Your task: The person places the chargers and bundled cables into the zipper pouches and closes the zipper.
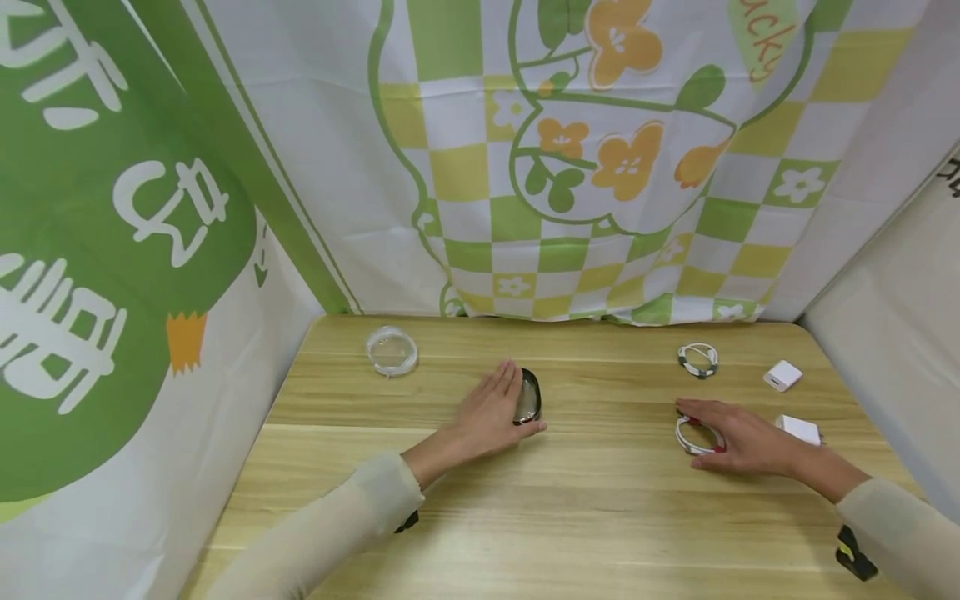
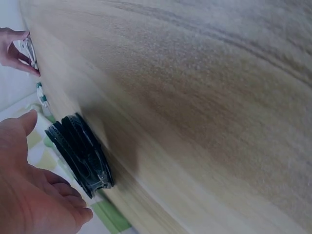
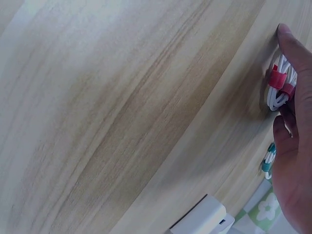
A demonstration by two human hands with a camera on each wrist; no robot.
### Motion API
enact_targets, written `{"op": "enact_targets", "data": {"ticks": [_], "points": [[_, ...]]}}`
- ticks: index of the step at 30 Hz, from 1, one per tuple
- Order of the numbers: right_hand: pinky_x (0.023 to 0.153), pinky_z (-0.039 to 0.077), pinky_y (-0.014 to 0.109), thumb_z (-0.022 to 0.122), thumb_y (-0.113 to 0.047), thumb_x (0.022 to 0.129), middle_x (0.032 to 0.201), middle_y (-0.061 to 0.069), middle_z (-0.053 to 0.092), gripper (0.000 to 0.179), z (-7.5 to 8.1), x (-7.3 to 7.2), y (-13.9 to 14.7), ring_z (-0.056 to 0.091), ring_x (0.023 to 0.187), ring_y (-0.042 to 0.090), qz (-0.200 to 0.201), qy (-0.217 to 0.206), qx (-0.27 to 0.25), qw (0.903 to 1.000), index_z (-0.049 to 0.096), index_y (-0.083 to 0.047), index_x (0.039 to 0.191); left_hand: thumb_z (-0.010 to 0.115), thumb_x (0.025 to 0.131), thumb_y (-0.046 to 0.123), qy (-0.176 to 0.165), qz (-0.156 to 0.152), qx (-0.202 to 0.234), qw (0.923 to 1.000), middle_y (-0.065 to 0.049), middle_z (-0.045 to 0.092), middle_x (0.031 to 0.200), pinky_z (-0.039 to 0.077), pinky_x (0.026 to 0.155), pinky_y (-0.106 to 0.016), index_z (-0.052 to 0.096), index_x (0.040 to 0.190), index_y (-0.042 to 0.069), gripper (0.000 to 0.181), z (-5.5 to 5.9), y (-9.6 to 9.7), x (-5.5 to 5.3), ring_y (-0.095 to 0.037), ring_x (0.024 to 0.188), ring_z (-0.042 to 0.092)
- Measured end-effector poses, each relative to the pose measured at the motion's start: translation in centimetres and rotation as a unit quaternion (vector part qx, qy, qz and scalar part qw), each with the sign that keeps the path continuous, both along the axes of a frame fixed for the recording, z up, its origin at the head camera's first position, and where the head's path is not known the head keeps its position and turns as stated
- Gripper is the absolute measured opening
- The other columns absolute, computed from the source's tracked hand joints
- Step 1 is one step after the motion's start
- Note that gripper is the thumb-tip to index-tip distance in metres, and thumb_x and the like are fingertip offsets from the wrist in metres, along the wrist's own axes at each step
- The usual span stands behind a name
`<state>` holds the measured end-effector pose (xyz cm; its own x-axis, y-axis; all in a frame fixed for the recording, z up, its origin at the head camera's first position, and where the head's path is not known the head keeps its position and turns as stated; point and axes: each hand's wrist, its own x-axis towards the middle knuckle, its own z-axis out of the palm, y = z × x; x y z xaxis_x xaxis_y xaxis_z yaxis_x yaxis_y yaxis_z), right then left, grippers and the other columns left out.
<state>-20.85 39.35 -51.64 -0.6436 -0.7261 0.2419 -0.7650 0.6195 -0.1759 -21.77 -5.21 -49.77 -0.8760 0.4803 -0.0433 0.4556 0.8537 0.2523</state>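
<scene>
A coiled black cable (image 1: 529,397) stands out against the wooden table, beside my left hand (image 1: 491,417). In the left wrist view the thumb and fingers of that hand (image 2: 41,190) spread on either side of the black coil (image 2: 82,155), with a visible gap. My right hand (image 1: 750,439) holds a coiled white cable with red ties (image 1: 684,437), thumb at the near side and fingers at the far side. Red straps (image 3: 278,79) show between thumb and fingers in the right wrist view; the palm hides part of the coil.
Behind the right hand lies a white cable with dark green ties (image 1: 698,360). White charger plugs sit to its right, one at the back (image 1: 783,375) and another (image 1: 799,429) by the right wrist. A clear-white coil (image 1: 392,351) is at back left. Printed curtains (image 1: 465,183) border the table.
</scene>
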Motion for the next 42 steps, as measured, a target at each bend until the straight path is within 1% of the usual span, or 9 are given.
{"op": "enact_targets", "data": {"ticks": [2, 5, 11, 16, 21, 24, 32, 38, 42], "points": [[0.112, 0.017, 0.0, 0.096, -0.039, 0.077, 0.14, 0.02, 0.067, 0.085, -0.1, -0.04, 0.07, 0.066, 0.122, 0.039, 0.0, 0.003, -0.006, 1.0, 0.063, 0.007, 0.14, 0.057, 0.102, 0.066, 0.001, 0.002, 0.001, 1.0, -0.025, 0.021, 0.173, 0.021, 0.132, -0.046, 0.026, 0.164, -0.007, 0.1, -0.31, 0.11, -0.02, -0.035, 0.163, 0.017], [0.112, 0.018, 0.0, 0.097, -0.036, 0.076, 0.139, 0.02, 0.068, 0.083, -0.17, -0.11, 0.11, 0.067, 0.121, 0.038, 0.001, 0.004, -0.014, 0.9999, 0.064, 0.006, 0.139, 0.057, 0.103, 0.065, 0.0, 0.004, 0.004, 1.0, -0.025, 0.021, 0.173, 0.021, 0.132, -0.044, 0.026, 0.163, -0.008, 0.1, -0.55, 0.19, -0.03, -0.035, 0.163, 0.017], [0.11, 0.023, 0.0, 0.098, -0.031, 0.075, 0.136, 0.019, 0.07, 0.08, -0.11, -0.21, -0.01, 0.068, 0.119, 0.036, 0.0, -0.001, -0.025, 0.9997, 0.065, 0.006, 0.138, 0.057, 0.106, 0.058, 0.003, -0.002, 0.009, 1.0, -0.025, 0.021, 0.172, 0.02, 0.132, -0.045, 0.025, 0.163, -0.009, 0.093, -0.75, 0.21, -0.21, -0.035, 0.163, 0.016], [0.107, 0.031, 0.001, 0.098, -0.031, 0.075, 0.133, 0.016, 0.071, 0.078, 0.05, -0.18, -0.23, 0.069, 0.117, 0.033, -0.008, -0.003, -0.019, 0.9998, 0.066, 0.005, 0.137, 0.059, 0.107, 0.051, 0.005, -0.009, 0.019, 0.9998, -0.027, 0.023, 0.171, 0.022, 0.132, -0.047, 0.027, 0.162, -0.009, 0.088, -0.59, 0.08, -0.44, -0.036, 0.162, 0.018], [0.101, 0.045, 0.009, 0.098, -0.03, 0.075, 0.13, 0.014, 0.073, 0.076, -0.01, -0.29, -0.27, 0.07, 0.114, 0.031, -0.009, 0.006, -0.017, 0.9998, 0.068, 0.004, 0.135, 0.058, 0.109, 0.046, -0.006, -0.018, 0.033, 0.9993, -0.028, 0.022, 0.171, 0.021, 0.132, -0.047, 0.027, 0.162, -0.009, 0.083, -0.54, -0.1, -0.64, -0.036, 0.162, 0.016], [0.096, 0.052, 0.015, 0.098, -0.029, 0.074, 0.127, 0.013, 0.075, 0.074, -0.1, -0.42, -0.23, 0.071, 0.111, 0.029, -0.002, 0.014, -0.025, 0.9996, 0.069, 0.004, 0.133, 0.057, 0.11, 0.043, -0.019, -0.022, 0.051, 0.9983, -0.029, 0.019, 0.172, 0.019, 0.132, -0.048, 0.026, 0.162, -0.009, 0.08, -0.61, -0.21, -0.75, -0.037, 0.162, 0.015], [0.088, 0.055, 0.015, 0.099, -0.023, 0.07, 0.117, 0.007, 0.078, 0.068, -0.19, -0.63, -0.24, 0.073, 0.103, 0.023, -0.004, 0.027, -0.038, 0.9989, 0.073, 0.003, 0.127, 0.054, 0.112, 0.034, -0.041, -0.019, 0.095, 0.9944, -0.031, 0.017, 0.171, 0.016, 0.132, -0.053, 0.025, 0.162, -0.01, 0.073, -0.73, -0.24, -0.95, -0.04, 0.162, 0.013], [0.076, 0.06, 0.027, 0.1, -0.021, 0.068, 0.11, 0.002, 0.078, 0.064, -0.29, -0.71, -0.32, 0.072, 0.097, 0.017, -0.016, 0.032, -0.043, 0.9984, 0.076, 0.0, 0.124, 0.052, 0.113, 0.031, -0.059, -0.008, 0.12, 0.9911, -0.03, 0.016, 0.171, 0.012, 0.133, -0.052, 0.026, 0.162, -0.011, 0.07, -0.6, 0.01, -0.96, -0.038, 0.163, 0.011], [0.072, 0.061, 0.032, 0.1, -0.021, 0.067, 0.108, 0.002, 0.078, 0.063, -0.38, -0.73, -0.4, 0.072, 0.095, 0.016, -0.023, 0.035, -0.044, 0.9981, 0.076, -0.001, 0.122, 0.049, 0.114, 0.031, -0.081, 0.003, 0.137, 0.9872, -0.027, 0.014, 0.173, 0.009, 0.133, -0.05, 0.025, 0.163, -0.009, 0.067, -0.63, 0.1, -0.95, -0.034, 0.164, 0.008]]}}
